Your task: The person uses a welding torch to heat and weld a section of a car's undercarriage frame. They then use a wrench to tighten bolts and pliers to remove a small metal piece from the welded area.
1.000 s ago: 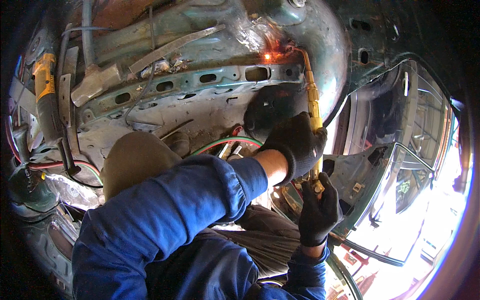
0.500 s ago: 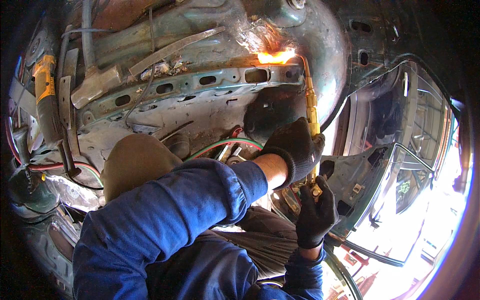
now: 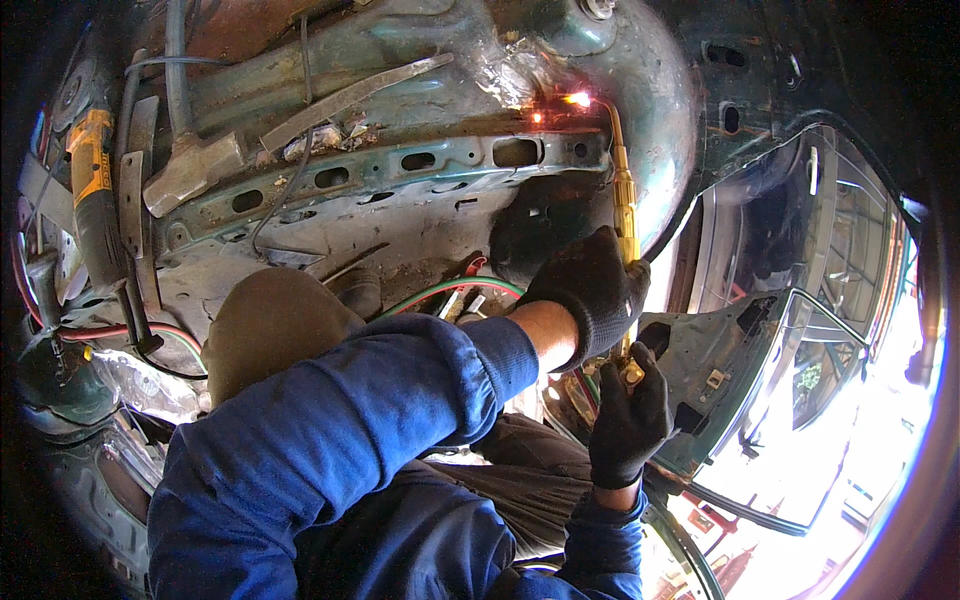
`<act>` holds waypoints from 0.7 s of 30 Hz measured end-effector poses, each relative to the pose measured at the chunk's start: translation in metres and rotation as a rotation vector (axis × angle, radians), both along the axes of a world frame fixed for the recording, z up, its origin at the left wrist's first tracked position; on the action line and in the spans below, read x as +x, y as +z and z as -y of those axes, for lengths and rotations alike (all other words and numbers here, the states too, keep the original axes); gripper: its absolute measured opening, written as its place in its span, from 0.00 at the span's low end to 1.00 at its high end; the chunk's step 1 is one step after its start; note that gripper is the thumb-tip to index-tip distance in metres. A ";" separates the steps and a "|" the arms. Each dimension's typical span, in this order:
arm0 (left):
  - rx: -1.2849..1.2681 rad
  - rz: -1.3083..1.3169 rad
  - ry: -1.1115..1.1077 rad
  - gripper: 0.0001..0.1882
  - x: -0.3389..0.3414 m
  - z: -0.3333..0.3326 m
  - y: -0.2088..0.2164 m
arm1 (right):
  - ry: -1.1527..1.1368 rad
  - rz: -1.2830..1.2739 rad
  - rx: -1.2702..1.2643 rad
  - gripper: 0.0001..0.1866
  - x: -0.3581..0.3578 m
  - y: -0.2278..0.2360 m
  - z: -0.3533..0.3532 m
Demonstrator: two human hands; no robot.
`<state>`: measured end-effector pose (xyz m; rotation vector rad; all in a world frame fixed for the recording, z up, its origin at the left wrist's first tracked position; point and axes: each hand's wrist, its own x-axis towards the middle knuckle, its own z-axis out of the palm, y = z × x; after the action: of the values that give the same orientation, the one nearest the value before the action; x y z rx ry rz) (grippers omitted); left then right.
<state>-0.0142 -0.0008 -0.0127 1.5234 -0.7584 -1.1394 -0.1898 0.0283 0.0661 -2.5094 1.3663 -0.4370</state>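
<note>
A brass gas torch (image 3: 625,205) stands nearly upright in my gloved left hand (image 3: 583,298), whose fingers wrap round its handle. Its thin bent tip points left, with a small bright flame (image 3: 580,99) at the end. Close to that flame, a red-hot spot (image 3: 537,117) glows on the dark green car body panel (image 3: 430,125). Lower down, my gloved right hand (image 3: 630,425) pinches a brass valve knob (image 3: 633,373) at the torch's base. Bare, scuffed metal (image 3: 510,75) lies just left of the flame.
A hammer (image 3: 195,172), a flat metal strip (image 3: 355,102) and a yellow-black power tool (image 3: 92,170) rest on the bodywork at left. Red and green hoses (image 3: 440,289) run behind my arm. A car door (image 3: 715,380) stands at right. My knee (image 3: 280,325) is raised.
The wide yellow-orange flame has shrunk to a small, bright, pinkish-white one. The red-hot spot shows on the panel. My right fingers have shifted slightly at the knob; my left hand keeps its grip.
</note>
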 end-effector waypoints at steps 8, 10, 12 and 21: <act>0.008 -0.091 -0.009 0.24 0.001 0.001 0.001 | 0.037 0.010 -0.012 0.22 -0.001 0.000 0.001; 0.042 -0.062 -0.033 0.24 0.007 -0.002 0.007 | 0.034 0.022 0.007 0.21 0.000 0.000 0.002; 0.040 -0.074 -0.036 0.23 0.007 -0.001 0.005 | 0.038 0.023 0.012 0.21 0.001 0.000 0.002; -0.049 0.008 0.052 0.23 -0.004 0.003 -0.009 | -0.012 -0.004 0.045 0.21 0.003 0.004 0.001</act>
<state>-0.0181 -0.0039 -0.0217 1.4993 -0.7421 -1.0695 -0.1871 0.0272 0.0697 -2.4679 1.3779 -0.3996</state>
